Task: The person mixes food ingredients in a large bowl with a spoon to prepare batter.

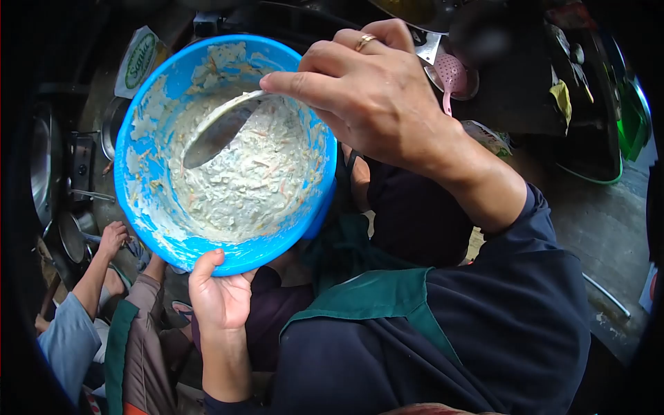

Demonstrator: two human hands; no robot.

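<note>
A blue basin [315, 211] holds a thick, pale batter [242, 187] with orange and green shreds, and batter is smeared up its inner wall. My left hand [220, 290] grips the near rim, thumb over the edge. Above the far right side of the basin, my right hand [373, 93] pinches the edge of a shallow round dish or scoop [220, 131], tilted with its lower edge at the batter. The fingertips under that edge are partly hidden.
A co-worker's hand [113, 238] and sleeve [69, 346] are at the lower left. Left of the basin stands a stove [81, 166] with pans. A pink slotted ladle [449, 75] lies beyond my right wrist; green-rimmed trays [633, 124] stand far right.
</note>
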